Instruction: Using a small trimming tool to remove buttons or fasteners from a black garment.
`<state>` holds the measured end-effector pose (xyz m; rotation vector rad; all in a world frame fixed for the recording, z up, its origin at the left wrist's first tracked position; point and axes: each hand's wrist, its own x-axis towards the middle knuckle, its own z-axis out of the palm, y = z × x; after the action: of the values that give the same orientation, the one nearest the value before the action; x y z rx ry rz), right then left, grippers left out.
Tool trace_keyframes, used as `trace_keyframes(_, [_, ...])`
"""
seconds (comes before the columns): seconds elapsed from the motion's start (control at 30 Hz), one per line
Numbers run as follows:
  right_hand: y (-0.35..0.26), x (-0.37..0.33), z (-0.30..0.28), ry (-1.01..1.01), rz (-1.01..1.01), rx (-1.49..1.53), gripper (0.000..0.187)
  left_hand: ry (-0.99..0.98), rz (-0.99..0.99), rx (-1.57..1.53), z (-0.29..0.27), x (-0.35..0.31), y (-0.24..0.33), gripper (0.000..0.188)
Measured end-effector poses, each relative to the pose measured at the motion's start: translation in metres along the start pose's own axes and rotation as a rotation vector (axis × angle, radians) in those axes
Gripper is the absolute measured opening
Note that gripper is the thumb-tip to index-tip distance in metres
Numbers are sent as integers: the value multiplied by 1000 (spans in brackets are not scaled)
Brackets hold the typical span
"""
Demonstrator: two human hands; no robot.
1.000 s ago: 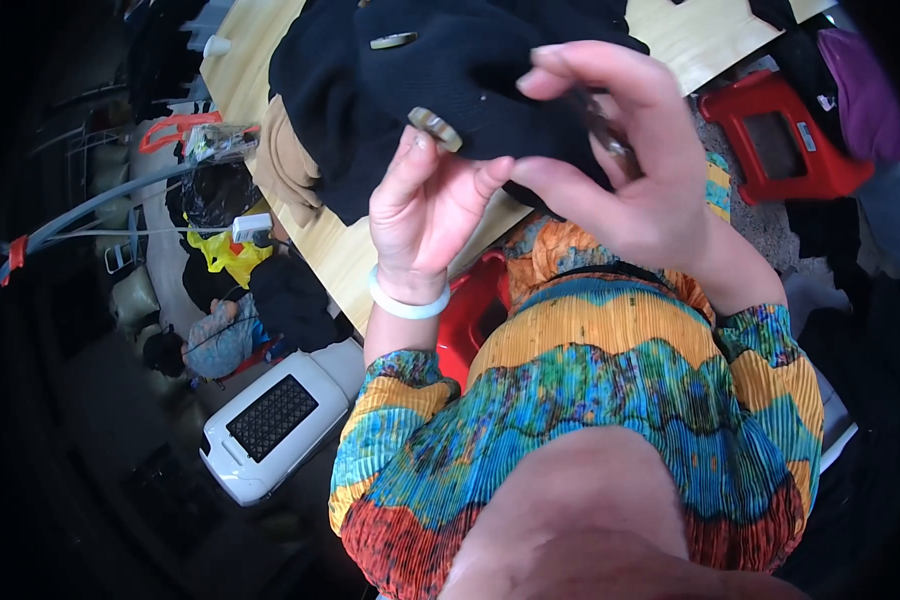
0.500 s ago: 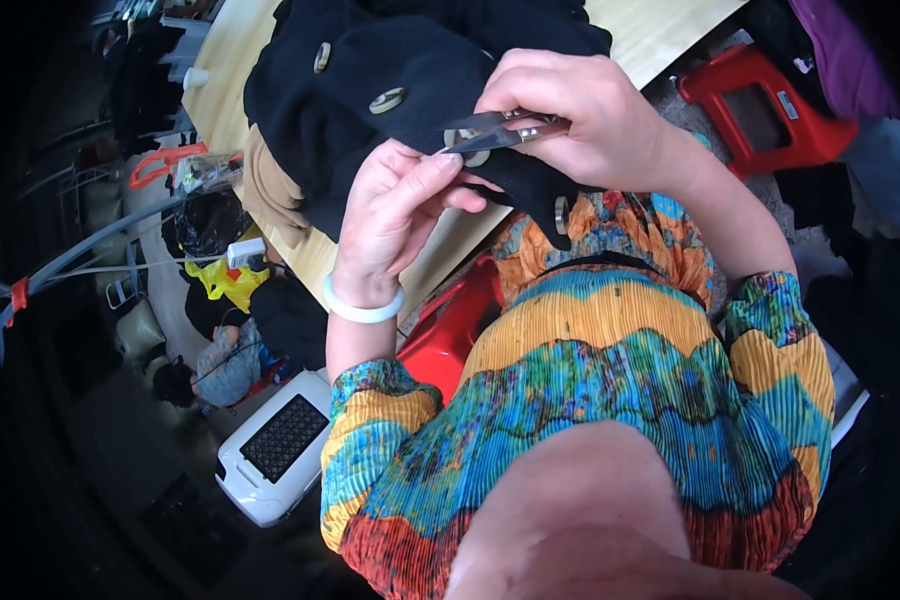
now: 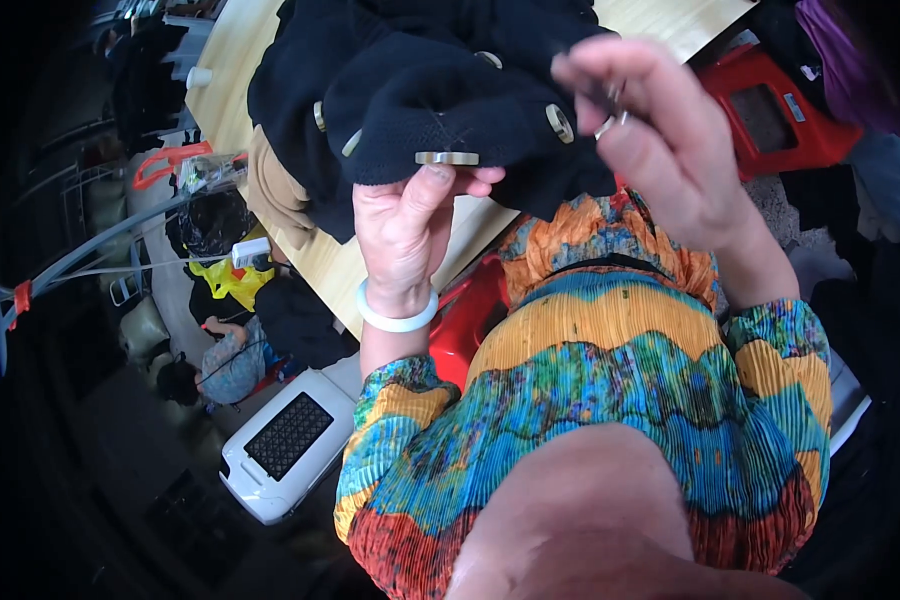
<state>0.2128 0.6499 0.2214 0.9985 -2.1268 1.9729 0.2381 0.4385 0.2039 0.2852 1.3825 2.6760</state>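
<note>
A black knit garment (image 3: 390, 70) with several round, pale-rimmed buttons lies heaped over the table edge. My left hand (image 3: 405, 225) pinches its near edge between thumb and fingers, just below one button (image 3: 447, 158) seen edge-on. Another button (image 3: 559, 123) faces up farther right on the cloth. Raised to the right of the garment and apart from it, my right hand (image 3: 675, 150) is closed round small dark scissors (image 3: 602, 95). Motion smears the scissors, so their blades are hard to make out.
Beneath the garment is a pale wooden table (image 3: 660, 25), with tan cloth (image 3: 275, 185) at its left edge. A red plastic stool (image 3: 805, 155) stands at right. To the left are a white case (image 3: 240, 470) with a black panel, a yellow bag (image 3: 230, 283) and another person (image 3: 235, 362).
My right hand has pulled the scissors away from the button, to the right. The left hand has shifted slightly right and down, turning the garment edge so a button shows edge-on.
</note>
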Motion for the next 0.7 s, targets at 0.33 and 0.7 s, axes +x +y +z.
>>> trace_keyframes(0.33, [11,-4,25,16,58,52,17,69,89,83,5,-4,-1,18])
trace_keyframes(0.7, [11,-1,23,-30,60,-10,17,56,123,95,3,-5,0,25])
